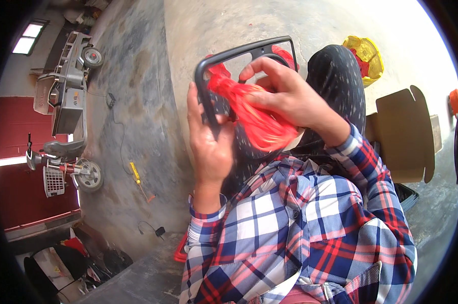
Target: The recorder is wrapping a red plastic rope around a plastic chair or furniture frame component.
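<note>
A black rounded frame (204, 62) with a crossbar is held up above my lap. Red netting-like material wraps its corners, and a bundle of glossy red strands (262, 124) hangs from its left side. My left hand (212, 147) grips the left side of the frame from below, with some fingers hidden behind it. My right hand (289, 96) is closed at the middle of the frame, thumb pressed over the upper part of the red bundle. Its index fingertip bends down inside the frame. What lies under the right fingers is partly hidden.
A yellow basket (375, 55) with red material stands beyond my right knee. At my right is an open cardboard box (404, 134). On the floor to the left lie a yellow-handled tool (134, 172) and a black adapter (160, 232) with a cable. A three-wheeled vehicle (69, 109) stands farther left.
</note>
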Demonstrator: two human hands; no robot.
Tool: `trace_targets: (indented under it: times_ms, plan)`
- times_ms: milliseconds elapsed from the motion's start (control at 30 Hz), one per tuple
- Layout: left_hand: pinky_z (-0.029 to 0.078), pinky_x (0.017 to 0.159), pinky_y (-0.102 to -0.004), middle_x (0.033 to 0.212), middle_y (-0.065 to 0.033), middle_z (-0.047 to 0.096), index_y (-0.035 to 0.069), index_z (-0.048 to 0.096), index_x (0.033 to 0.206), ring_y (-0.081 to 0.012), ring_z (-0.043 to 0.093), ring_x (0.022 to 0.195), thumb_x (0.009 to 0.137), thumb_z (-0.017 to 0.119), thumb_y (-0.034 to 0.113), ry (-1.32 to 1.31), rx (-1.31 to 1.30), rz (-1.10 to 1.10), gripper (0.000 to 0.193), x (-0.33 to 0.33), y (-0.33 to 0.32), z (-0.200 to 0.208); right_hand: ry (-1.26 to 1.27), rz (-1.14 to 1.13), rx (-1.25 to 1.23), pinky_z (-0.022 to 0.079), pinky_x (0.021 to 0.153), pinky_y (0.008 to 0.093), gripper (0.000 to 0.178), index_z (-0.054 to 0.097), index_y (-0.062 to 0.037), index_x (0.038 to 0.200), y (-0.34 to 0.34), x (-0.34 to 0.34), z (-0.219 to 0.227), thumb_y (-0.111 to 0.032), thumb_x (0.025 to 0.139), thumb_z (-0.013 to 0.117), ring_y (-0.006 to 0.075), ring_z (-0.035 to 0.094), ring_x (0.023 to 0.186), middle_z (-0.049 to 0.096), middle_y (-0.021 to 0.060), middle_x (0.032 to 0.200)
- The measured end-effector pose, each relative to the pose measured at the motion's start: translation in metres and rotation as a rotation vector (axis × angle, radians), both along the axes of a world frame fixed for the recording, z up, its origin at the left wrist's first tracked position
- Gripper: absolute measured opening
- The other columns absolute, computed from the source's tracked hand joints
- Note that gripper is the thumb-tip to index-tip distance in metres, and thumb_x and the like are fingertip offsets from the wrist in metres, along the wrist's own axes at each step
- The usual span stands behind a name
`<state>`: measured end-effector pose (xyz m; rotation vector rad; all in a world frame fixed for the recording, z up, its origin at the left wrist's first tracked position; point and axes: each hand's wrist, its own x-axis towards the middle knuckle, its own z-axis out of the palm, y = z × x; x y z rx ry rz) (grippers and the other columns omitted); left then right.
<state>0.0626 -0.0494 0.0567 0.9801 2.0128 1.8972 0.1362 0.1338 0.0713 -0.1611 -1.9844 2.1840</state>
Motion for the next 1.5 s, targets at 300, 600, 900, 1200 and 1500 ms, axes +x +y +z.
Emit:
trace_targets:
  times_ms: [300,600,900,1200,1500]
  plan:
    - [0.033,0.109,-0.0351,0.136,-0.0097,0.049,0.003,0.038,0.144,-0.0218,0.049,0.125,0.09,0.061,0.009,-0.227,0.282,-0.187,0.059,-0.01,-0.008,-0.014,-0.11,-0.17,-0.522,0.051,0.074,0.0273,0.019,0.069,-0.0055,0.096,0.01,-0.009,-0.04,-0.02,0.091,0.058,0.0115,0.063,0.084,0.067,0.0015,0.093]
    - [0.034,0.109,-0.0382,0.149,-0.0146,0.038,0.003,0.056,0.123,-0.0249,0.043,0.133,0.085,0.067,0.014,-0.129,0.177,-0.221,0.041,-0.005,-0.008,-0.017,0.123,-0.082,-0.939,0.052,0.084,0.0345,0.024,0.062,-0.0044,0.1,0.0,-0.035,-0.049,-0.024,0.087,0.068,0.015,0.065,0.088,0.068,0.0049,0.093]
    - [0.051,0.077,-0.0312,0.1,-0.0157,0.066,0.001,0.06,0.102,-0.0195,0.064,0.084,0.093,0.059,0.009,-0.617,0.041,-0.077,0.012,-0.001,-0.021,-0.003,0.137,-0.047,-0.995,0.047,0.094,0.0428,0.032,0.056,0.0,0.094,0.018,0.03,-0.062,-0.027,0.077,0.055,0.0304,0.062,0.091,0.063,0.0172,0.099]
    - [0.049,0.065,-0.0267,0.08,-0.0106,0.065,-0.001,0.057,0.104,-0.0142,0.06,0.067,0.096,0.054,0.01,-0.43,0.049,-0.091,0.014,0.004,-0.01,-0.011,-0.006,-0.076,-0.081,0.049,0.068,0.0266,0.015,0.063,-0.0023,0.092,-0.016,0.008,-0.021,-0.013,0.084,0.07,0.0088,0.059,0.071,0.064,0.001,0.078]
    - [0.049,0.063,-0.025,0.08,-0.007,0.065,-0.002,0.058,0.101,-0.0114,0.06,0.069,0.089,0.063,0.003,-0.348,-0.007,-0.003,0.014,0.011,-0.009,-0.015,-0.02,-0.072,-0.063,0.05,0.065,0.0262,0.012,0.065,-0.0009,0.089,-0.032,0.005,-0.014,-0.005,0.079,0.071,0.0082,0.06,0.07,0.066,0.0016,0.076]
